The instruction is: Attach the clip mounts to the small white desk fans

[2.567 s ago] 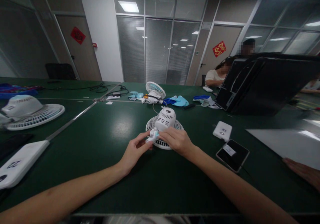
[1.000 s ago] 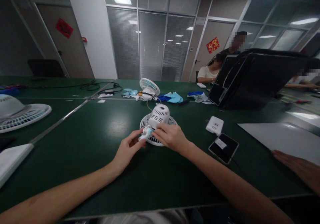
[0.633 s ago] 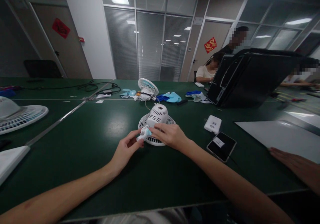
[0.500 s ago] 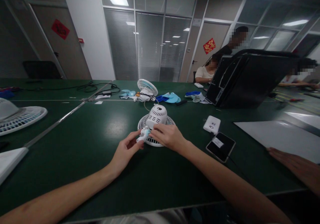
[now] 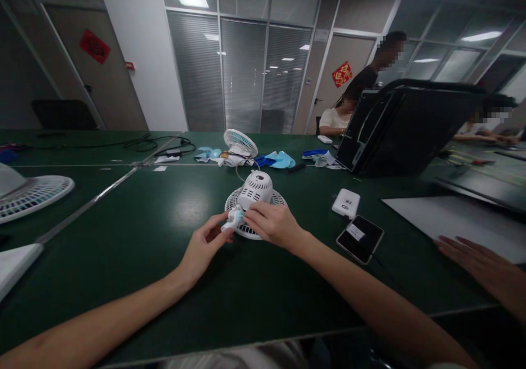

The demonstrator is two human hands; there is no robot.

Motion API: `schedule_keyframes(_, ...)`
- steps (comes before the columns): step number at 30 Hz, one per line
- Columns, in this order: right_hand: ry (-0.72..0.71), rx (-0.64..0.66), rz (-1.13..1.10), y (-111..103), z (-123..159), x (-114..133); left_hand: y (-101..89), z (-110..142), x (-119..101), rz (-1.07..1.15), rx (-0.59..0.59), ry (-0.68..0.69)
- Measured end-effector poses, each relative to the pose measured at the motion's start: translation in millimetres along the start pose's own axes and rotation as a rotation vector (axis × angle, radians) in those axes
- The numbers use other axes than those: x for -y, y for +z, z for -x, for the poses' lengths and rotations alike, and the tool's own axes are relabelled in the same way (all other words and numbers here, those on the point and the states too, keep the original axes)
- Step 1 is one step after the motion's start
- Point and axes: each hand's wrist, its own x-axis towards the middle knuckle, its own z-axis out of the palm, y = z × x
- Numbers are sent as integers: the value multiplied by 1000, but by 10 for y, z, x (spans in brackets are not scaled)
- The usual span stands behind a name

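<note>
A white fan (image 5: 258, 183) lies face down on the green table, its slotted motor housing up and its round grille underneath. At its near side, a small white clip-like part (image 5: 230, 225) with a light-blue piece joins or touches the housing; I cannot tell which. My left hand (image 5: 207, 243) pinches this clip part between thumb and fingers. My right hand (image 5: 273, 223) is closed at the light-blue piece (image 5: 239, 216), fingertips pressed together against it beside the housing. What lies under the right fingers is partly hidden.
Behind the fan stand another small fan (image 5: 240, 144) and light-blue fan blades (image 5: 282, 159). On the right lie a white power bank (image 5: 346, 202), a phone (image 5: 360, 239) and another person's hand (image 5: 472, 256) on a white board (image 5: 452, 221). A black case (image 5: 405, 128) stands behind them.
The view has shifted slightly. Both hands keep their hold at the clip part and the fan stays put. On the right, a dark flat object has appeared behind the white board.
</note>
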Motion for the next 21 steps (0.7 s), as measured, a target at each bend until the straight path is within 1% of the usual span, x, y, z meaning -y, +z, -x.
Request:
schedule_keyframes(2,-11,10,-14,-22,15,-1,2,7,-10,6,7,-3)
schedule_keyframes(5,-110,22,-5,-37,65,-58,7,22,-32,8,19,-13)
schedule_keyframes(7,-157,-1,14,-19,81,-95,7,29,-47,11,22,-17)
schedule_keyframes(10,-109,-60,15,23,53,-89,2,29,-58,7,34,-16)
schedule_keyframes(13,-45,-47,1,31,10,-36,2,26,-59,-8,40,-10)
schedule_keyframes(15,-32,-34,-16,10,11,-21,7,23,-55,-13,35,-4)
schedule_keyframes(19,-131,-17,-26,-33,72,-83,11,17,-39,-5,34,16)
schedule_keyframes(21,-160,-29,-13,-32,87,-115,5,14,-30,-5,34,23)
